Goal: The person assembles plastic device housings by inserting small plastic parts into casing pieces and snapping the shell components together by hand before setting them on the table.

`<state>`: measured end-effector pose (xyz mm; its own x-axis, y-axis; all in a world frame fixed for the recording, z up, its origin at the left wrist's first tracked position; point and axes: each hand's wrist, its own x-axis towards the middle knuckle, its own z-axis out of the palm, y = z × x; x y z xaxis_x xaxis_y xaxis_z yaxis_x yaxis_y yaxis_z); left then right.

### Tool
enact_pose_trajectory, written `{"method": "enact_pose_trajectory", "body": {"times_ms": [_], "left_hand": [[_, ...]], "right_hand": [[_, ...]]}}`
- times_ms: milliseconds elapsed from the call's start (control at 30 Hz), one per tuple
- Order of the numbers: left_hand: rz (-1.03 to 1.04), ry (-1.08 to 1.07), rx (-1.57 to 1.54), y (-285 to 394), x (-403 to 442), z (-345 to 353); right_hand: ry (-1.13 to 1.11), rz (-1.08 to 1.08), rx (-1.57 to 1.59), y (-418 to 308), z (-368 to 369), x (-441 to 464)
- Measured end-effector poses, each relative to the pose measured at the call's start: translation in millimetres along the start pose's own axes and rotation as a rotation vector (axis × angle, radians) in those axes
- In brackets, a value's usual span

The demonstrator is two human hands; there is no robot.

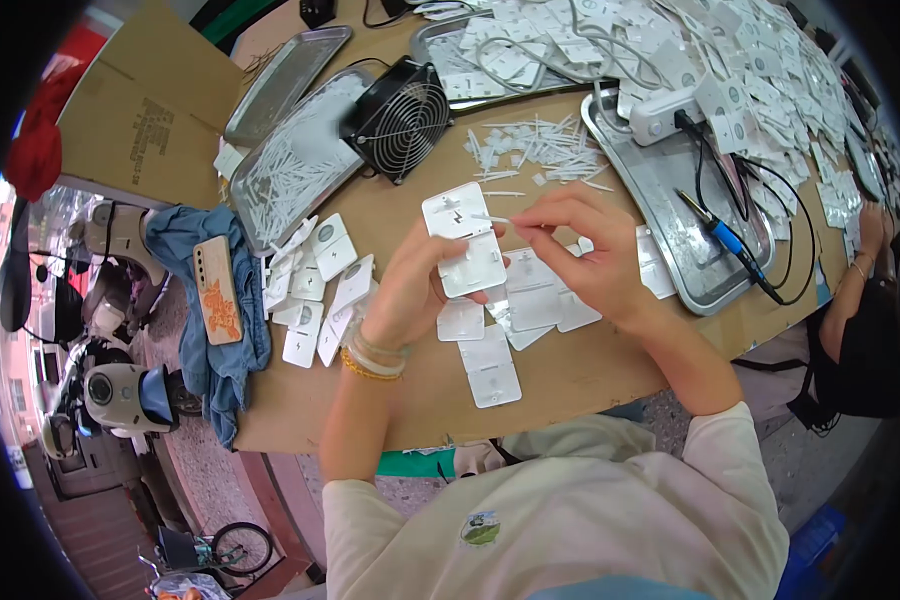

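Observation:
My left hand (402,290) is closed around a flat white two-part plastic case (478,268) with a small dark lightning mark on its upper part. Between thumb and fingertips, my right hand (592,255) pinches a thin white plastic strip (497,219). The strip's far end meets the face of the case near the mark; whether it is fixed there I cannot tell. Below my hands lie several similar white cases (492,372) on the brown tabletop, partly overlapping. To the left is a loose heap of white cases (305,338), some with lightning marks.
A black fan (398,120) stands beside a metal tray of white strips (295,165). Loose strips (540,145) lie beyond my hands. At right, a tray (715,285) holds a blue-handled soldering iron (725,238) and cables. A phone (216,290) rests on denim. Another person's hand (873,228) is far right.

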<state>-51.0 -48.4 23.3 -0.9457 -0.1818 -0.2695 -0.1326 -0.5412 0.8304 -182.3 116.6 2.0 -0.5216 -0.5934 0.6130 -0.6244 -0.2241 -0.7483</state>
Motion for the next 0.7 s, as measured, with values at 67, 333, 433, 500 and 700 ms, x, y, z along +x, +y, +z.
{"method": "enact_pose_trajectory", "body": {"times_ms": [67, 333, 433, 500, 700], "left_hand": [[0.032, 0.020, 0.115, -9, 1, 1], [-0.029, -0.516, -0.579, -47, 0, -9], [-0.095, -0.185, -0.285, -42, -21, 19], [0.076, -0.047, 0.150, -46, -22, 22], [0.073, 0.050, 0.118, -39, -20, 24]], "right_hand": [[0.020, 0.025, -0.034, 4, 0, -1], [0.040, 0.198, 0.543, 3, 20, -12], [0.025, 0.102, 0.306, -2, 19, -17], [0.033, 0.045, 0.162, -6, 17, -16], [0.056, -0.208, -0.159, -3, 11, -1]]}}
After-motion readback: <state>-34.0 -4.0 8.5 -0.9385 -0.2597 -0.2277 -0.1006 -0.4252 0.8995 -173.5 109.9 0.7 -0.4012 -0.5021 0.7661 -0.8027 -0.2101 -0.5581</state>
